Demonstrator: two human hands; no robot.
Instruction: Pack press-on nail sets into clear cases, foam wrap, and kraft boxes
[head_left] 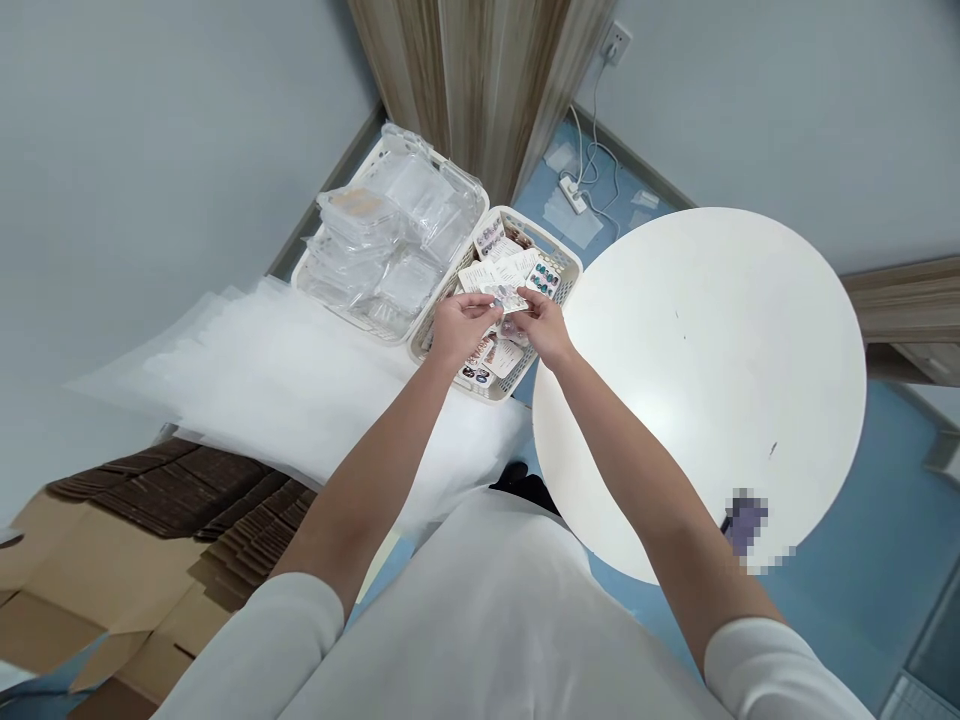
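Observation:
Over the smaller white basket [502, 398], my left hand [461, 328] and my right hand [545, 325] hold a small card [506, 298] between them. The card is pale and carries small shiny pieces that look like press-on nails. Thumb and fingers of my left hand pinch its left edge, and those of my right hand close on its right edge. Below and around lie more cards, one with dark green and blue pieces [543, 281], another with pale pinkish ones [490, 236]. White printed cards [504, 358] are mixed in among them. My hands hide part of the heap.
A larger white basket [352, 318] of clear plastic packs [409, 210] stands at the left. Translucent sheets [262, 370] and flattened cardboard boxes [112, 560] are nearer me. On the right is a round white table [720, 350]; a power strip [573, 195] with cables lies behind.

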